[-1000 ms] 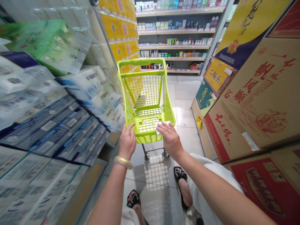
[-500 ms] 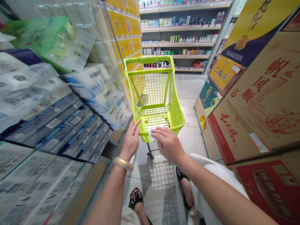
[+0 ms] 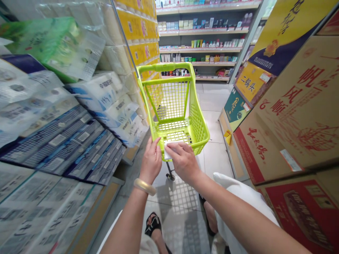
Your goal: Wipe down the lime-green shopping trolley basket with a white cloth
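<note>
A lime-green shopping cart (image 3: 200, 123) with a lattice basket stands in front of me, its near rim toward my body. My left hand (image 3: 152, 160), with a gold bangle at the wrist, is closed around the basket's near left corner. Just to its right, my right hand (image 3: 184, 160) presses a white wipe (image 3: 168, 151) against the near rim. The wipe is folded under my fingers, so only part of it shows; whether it is tissue or cloth I cannot tell. No goods are visible inside the basket.
Stacked packs of paper rolls (image 3: 103, 102) line the left side. Cardboard cartons (image 3: 296, 116) are piled on the right. Across the far end run shelves (image 3: 209, 33) of bottles and tubes. My sandalled foot (image 3: 153, 225) stands on the tiled floor (image 3: 214, 155) below.
My right hand and the wipe have shifted slightly left along the near rim. The cart's handle end has swung a little left. My left hand stays at the corner.
</note>
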Available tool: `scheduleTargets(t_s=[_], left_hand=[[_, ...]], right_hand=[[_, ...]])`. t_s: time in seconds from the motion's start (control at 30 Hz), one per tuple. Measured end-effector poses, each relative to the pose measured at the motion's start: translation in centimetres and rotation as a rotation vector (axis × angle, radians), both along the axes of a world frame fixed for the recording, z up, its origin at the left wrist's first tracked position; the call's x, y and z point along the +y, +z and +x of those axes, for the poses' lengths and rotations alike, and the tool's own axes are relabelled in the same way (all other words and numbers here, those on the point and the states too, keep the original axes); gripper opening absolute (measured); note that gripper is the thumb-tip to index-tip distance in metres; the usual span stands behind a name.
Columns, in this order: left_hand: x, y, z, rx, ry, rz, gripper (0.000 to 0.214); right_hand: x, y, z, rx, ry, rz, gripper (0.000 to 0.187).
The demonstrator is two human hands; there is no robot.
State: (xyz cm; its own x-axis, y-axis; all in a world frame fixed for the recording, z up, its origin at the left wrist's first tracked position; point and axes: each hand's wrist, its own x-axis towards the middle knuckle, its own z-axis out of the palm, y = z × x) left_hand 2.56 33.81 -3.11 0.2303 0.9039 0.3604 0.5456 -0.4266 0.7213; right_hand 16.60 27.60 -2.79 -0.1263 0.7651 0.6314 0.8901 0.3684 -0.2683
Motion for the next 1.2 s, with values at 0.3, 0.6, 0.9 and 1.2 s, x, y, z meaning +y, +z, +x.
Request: scheduleTargets(t_s=[0.3,0.6,0.9,1.2], left_hand=[[0.0,0.1,0.0,0.007,-0.056,0.009,0.041],[-0.8,0.1,1.9,0.069,-0.107,0.038,0.041],[-1.0,0.6,2.9,0.155,-0.081,0.003,0.04],[-1.1,0.4,3.3,0.183,-0.063,0.029,0.041]], right_hand=[[-0.9,0.5,8.3,0.125,-0.352,-0.05,0.043],[-1.3,-0.4,2.1,0.023,0.096,-0.052,0.048],[-0.9,-0.3,10.1,0.179,-0.33,-0.031,0.047],[-1.3,-0.7,8.3,0.102,-0.076,-0.072,0.052]])
